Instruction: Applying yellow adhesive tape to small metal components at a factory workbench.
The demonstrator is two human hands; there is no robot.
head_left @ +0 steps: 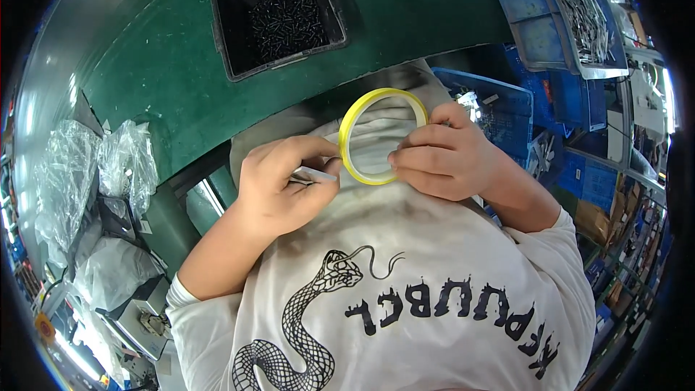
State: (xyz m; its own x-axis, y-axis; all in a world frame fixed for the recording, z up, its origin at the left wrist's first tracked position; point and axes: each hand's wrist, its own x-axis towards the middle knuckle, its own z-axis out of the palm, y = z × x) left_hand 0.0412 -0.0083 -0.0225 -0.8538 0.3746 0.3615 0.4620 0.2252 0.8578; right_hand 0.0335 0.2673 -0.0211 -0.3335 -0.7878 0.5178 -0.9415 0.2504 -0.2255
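Note:
A roll of yellow tape [344, 142] with a pale core is held upright in front of my shirt. My right hand [450, 156] grips its right side, with the fingers curled at the ring and partly through it. My left hand [281, 182] is closed around a small, flat, silvery-grey piece [313, 174] whose kind I cannot make out, as the fingers cover most of it. The left index fingertip is at the roll's left edge, and I cannot tell whether it pinches the tape end.
Beyond my hands stands a green table [170, 80] with a black bin [279, 58] of small black parts. To the right are a blue basket [499, 94] and a tray of thin metal pieces [579, 14]. Clear plastic bags [69, 181] hang at the left.

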